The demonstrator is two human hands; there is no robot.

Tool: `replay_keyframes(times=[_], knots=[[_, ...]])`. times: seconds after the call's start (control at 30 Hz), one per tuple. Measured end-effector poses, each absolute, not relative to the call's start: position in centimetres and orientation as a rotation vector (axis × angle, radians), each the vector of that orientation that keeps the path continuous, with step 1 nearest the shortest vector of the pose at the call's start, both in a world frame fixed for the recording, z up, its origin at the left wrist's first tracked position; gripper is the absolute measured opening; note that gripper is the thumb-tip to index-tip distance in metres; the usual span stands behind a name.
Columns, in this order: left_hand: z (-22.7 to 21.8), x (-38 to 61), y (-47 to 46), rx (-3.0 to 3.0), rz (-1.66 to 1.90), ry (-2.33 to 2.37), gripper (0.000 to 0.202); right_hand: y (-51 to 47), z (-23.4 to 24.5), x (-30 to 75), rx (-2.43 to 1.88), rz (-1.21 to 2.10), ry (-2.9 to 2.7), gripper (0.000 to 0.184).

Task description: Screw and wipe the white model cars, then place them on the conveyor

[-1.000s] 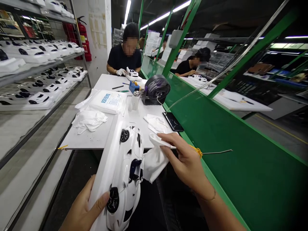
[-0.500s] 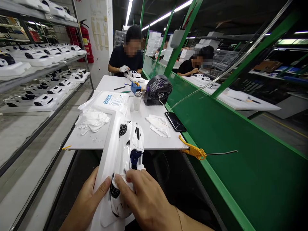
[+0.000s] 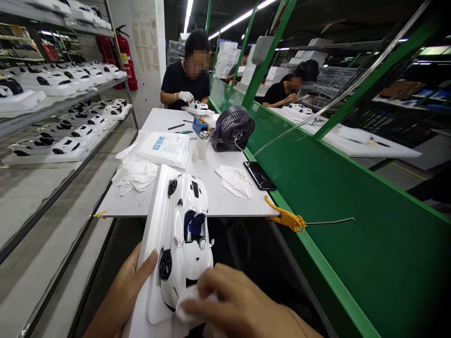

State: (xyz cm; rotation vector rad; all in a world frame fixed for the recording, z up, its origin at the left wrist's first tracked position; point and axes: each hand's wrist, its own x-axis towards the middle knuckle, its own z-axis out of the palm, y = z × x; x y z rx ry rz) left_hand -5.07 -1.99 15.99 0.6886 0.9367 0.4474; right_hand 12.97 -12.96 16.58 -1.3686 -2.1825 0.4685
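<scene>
A white model car [image 3: 188,234] with black wheels and a dark blue open cockpit lies on a white foam tray [image 3: 150,244]. The tray's far end rests on or just over the table's front edge. My left hand [image 3: 130,281] grips the tray's left side, thumb on top and fingers hidden beneath. At the near end of the car, my right hand [image 3: 229,300] pinches a white cloth [image 3: 192,305] against or very close to the bodywork. That hand is slightly blurred.
On the white table [image 3: 207,202] are crumpled cloths [image 3: 136,176], a wipes pack [image 3: 162,148], a small bottle [image 3: 202,144], a black fan [image 3: 235,126] and a phone [image 3: 260,175]. A yellow air gun [image 3: 287,218] hangs right. Racks of model cars [image 3: 63,144] stand left; a co-worker [image 3: 186,77] sits opposite.
My right hand has moved with the cloth from the front wheel area to the near end of the car, uncovering the cockpit. The tray and car have turned slightly. My left hand keeps its hold.
</scene>
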Motion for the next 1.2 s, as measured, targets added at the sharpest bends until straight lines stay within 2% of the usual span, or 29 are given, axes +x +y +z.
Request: replay_keyframes(times=[0.07, 0.13, 0.27, 0.37, 0.5, 0.63, 0.73, 0.87, 1.07, 1.2], knots=[[16.4, -4.8, -2.0, 0.662, 0.472, 0.949, 0.049, -12.5, 17.9, 13.7, -1.35, 0.491, -1.972, 0.037], [16.7, -4.6, -2.1, 0.658, 0.492, 0.96, 0.048, -11.8, 18.1, 13.3, -1.305, 0.396, -1.824, 0.041], [17.0, -4.6, -2.2, 0.693, 0.487, 0.945, 0.045, -10.7, 16.6, 10.4, -1.445, 0.029, -1.925, 0.033], [17.0, -4.7, -2.2, 0.698, 0.52, 0.899, 0.043, -11.3, 15.7, 8.7, -1.454, -0.126, -2.115, 0.026], [16.8, -4.8, -2.1, 0.606, 0.519, 0.952, 0.043, -13.2, 15.3, 9.9, -1.427, -0.019, -2.221, 0.023], [15.9, -5.1, -2.1, 0.544, 0.522, 0.975, 0.044, -14.6, 15.3, 13.4, -1.494, 0.348, -2.144, 0.033], [15.0, -5.4, -2.3, 0.576, 0.564, 1.031, 0.046, -14.4, 15.9, 14.7, -1.437, 0.466, -1.855, 0.038], [14.3, -5.5, -2.5, 0.568, 0.574, 1.037, 0.047, -11.9, 16.5, 12.5, -1.346, 0.337, -1.559, 0.036], [13.4, -5.8, -2.7, 0.498, 0.573, 1.06, 0.046, -10.2, 15.3, 7.9, -1.709, -0.167, -1.999, 0.039], [12.3, -6.4, -2.6, 0.453, 0.557, 1.094, 0.051, -13.5, 14.2, 8.4, -1.504, -0.108, -2.187, 0.033]])
